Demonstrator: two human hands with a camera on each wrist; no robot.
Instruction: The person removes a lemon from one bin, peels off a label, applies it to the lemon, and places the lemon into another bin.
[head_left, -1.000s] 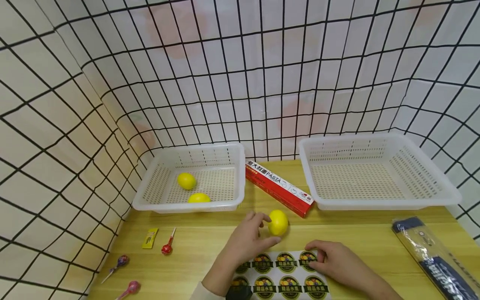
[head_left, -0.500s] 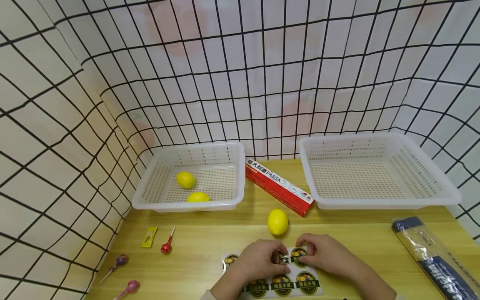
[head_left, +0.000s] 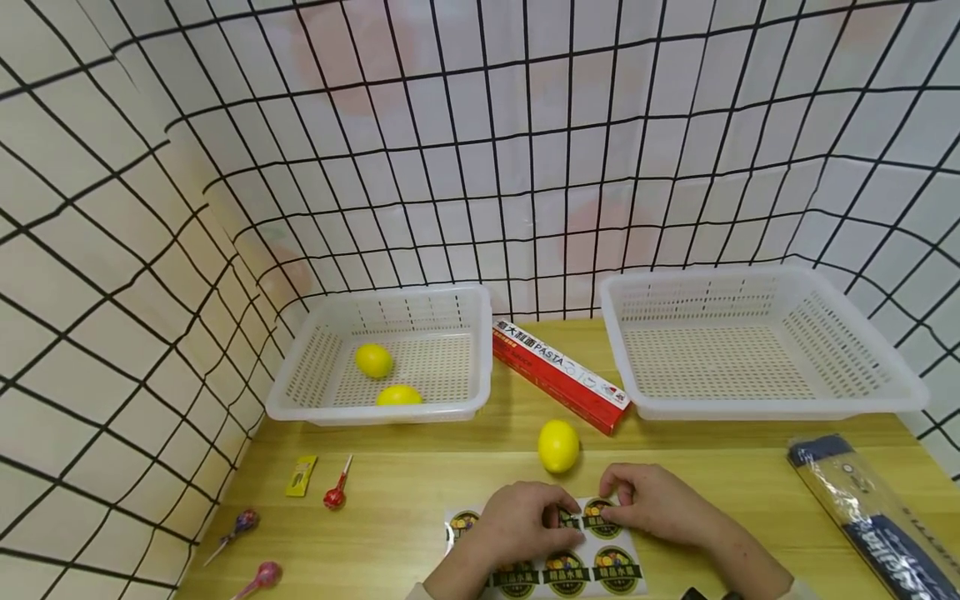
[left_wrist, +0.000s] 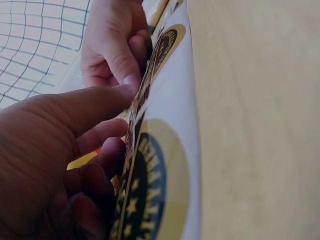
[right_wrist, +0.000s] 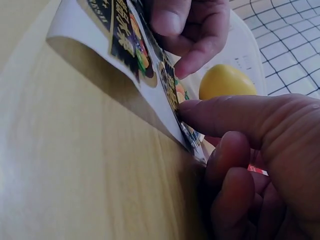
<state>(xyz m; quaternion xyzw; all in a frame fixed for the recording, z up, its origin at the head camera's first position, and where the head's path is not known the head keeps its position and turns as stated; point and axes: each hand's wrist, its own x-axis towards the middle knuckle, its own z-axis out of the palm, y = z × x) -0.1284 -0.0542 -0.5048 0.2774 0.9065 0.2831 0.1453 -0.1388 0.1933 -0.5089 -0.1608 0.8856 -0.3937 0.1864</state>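
Note:
A white sheet of round black-and-gold fruit stickers (head_left: 566, 573) lies on the table in the head view. My left hand (head_left: 525, 523) rests over its middle, thumb and bent fingers touching the stickers with a gap between the tips. My right hand (head_left: 663, 506) pinches the sheet's far right corner, thumb on a sticker. In the right wrist view the sheet's near edge (right_wrist: 75, 30) curves up off the table. A yellow lemon (head_left: 558, 446) stands just beyond both hands, touched by neither.
Two more lemons lie in the left white basket (head_left: 378, 412); another white basket (head_left: 780, 408) stands right. A red pasta box (head_left: 558, 375) lies between. Lollipops (head_left: 334, 497) and a yellow packet (head_left: 302, 476) lie left, a plastic-wrapped dark blue package (head_left: 862, 508) right.
My left hand has come back from beside the lemon onto the sticker sheet. The right hand has moved slightly, and the sheet has shifted left. Over the last half second the hands hardly move.

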